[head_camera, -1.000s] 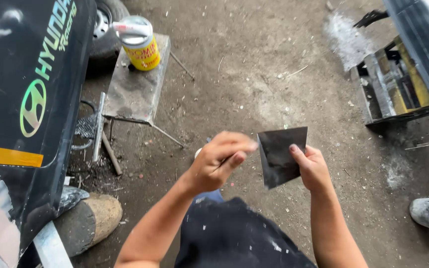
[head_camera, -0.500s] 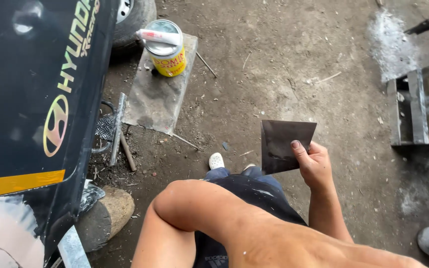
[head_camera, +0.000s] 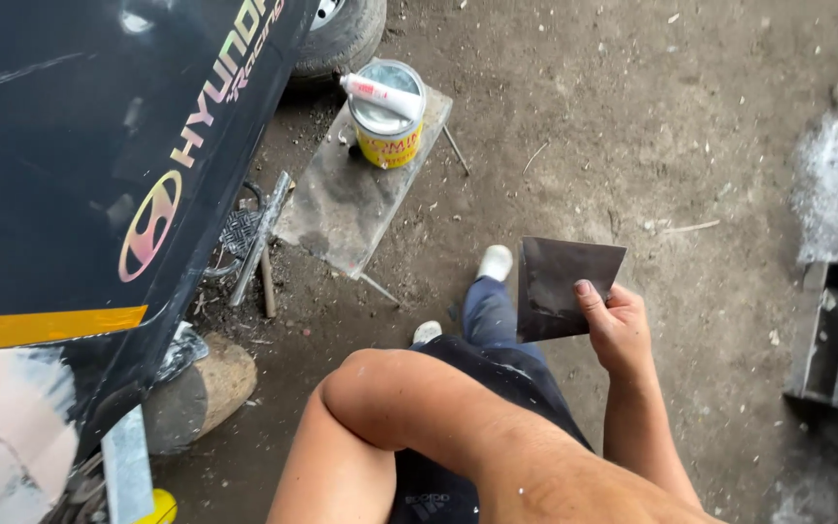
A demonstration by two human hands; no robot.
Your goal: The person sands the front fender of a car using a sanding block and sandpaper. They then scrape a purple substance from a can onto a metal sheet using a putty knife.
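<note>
Car: dark body panel (head_camera: 70, 146) fills the left side, a tyre (head_camera: 346, 34) behind it.
Board: grey slab (head_camera: 341, 209) on the dirt beside the car.
Can: yellow tin (head_camera: 387, 121) on the board's far end, a white tube (head_camera: 380, 95) across its lid.
Sheet: dark square sheet (head_camera: 560, 286), held up over the knees.
Right hand (head_camera: 618, 325): closed on the sheet's right edge, thumb on top.
Left hand: out of sight, only the bent arm (head_camera: 419, 408) shows.

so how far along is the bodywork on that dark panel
Done: a pale patch already shows low on the dark car panel. In hand: the right hand grips a dark flat sheet by its edge; the left hand is out of view, only the bent arm shows. Not yet in use: the yellow can with a white tube across its lid sits on the grey board, away from the hands.
</note>
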